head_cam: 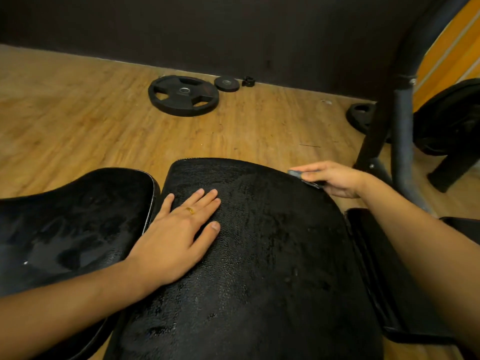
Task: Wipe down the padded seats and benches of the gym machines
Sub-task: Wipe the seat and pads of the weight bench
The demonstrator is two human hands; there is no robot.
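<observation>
A black padded bench pad (259, 242) fills the centre, its textured surface glistening with wet patches. A second black padded seat (72, 224) lies to its left, also wet-looking. My left hand (179, 235) rests flat on the centre pad, fingers spread, a gold ring on one finger. My right hand (335, 178) is at the pad's far right edge, fingers closed around a small dark grey cloth (302, 178), of which only a folded bit shows.
Wooden floor (78, 120) lies beyond the pads. A large black weight plate (183, 96), a small plate (226, 83) and a collar (248, 81) lie near the dark wall. A black machine frame post (401, 131) stands right, with another plate (359, 116) behind it.
</observation>
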